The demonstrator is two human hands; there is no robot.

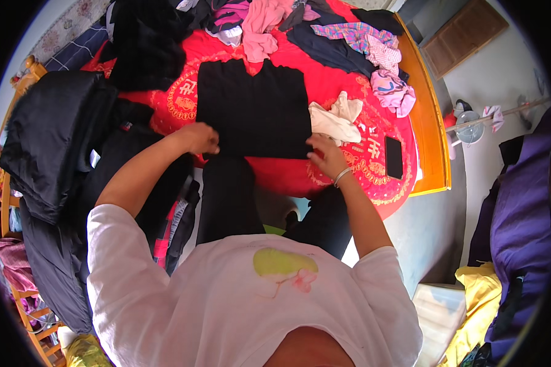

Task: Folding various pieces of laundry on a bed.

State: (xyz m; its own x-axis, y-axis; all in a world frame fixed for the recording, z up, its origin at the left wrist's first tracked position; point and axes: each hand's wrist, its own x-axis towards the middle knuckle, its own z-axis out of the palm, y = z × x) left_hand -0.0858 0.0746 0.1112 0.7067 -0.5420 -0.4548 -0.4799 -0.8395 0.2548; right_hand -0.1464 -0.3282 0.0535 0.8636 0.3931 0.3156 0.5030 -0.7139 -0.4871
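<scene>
A black garment (252,110) lies spread flat before me on a red patterned bedspread (280,176), its notched edge facing away. At its lower left side is my left hand (205,139), fingers curled over the edge; whether they pinch the cloth is unclear. My right hand (328,155) rests by the lower right corner with thumb and fingers apart, nothing visibly held. Just beyond that hand lies a crumpled cream cloth (337,119). A dark-screened smartphone (393,157) sits farther right on the bedspread.
Black puffy clothing (50,142) is heaped at my left. Along the far side lie a pink garment (261,27), dark trousers (328,50) and a plaid cloth (356,36). A wooden bed board (429,156) edges the right. Purple fabric (523,220) hangs beyond it, above a plastic box (438,312).
</scene>
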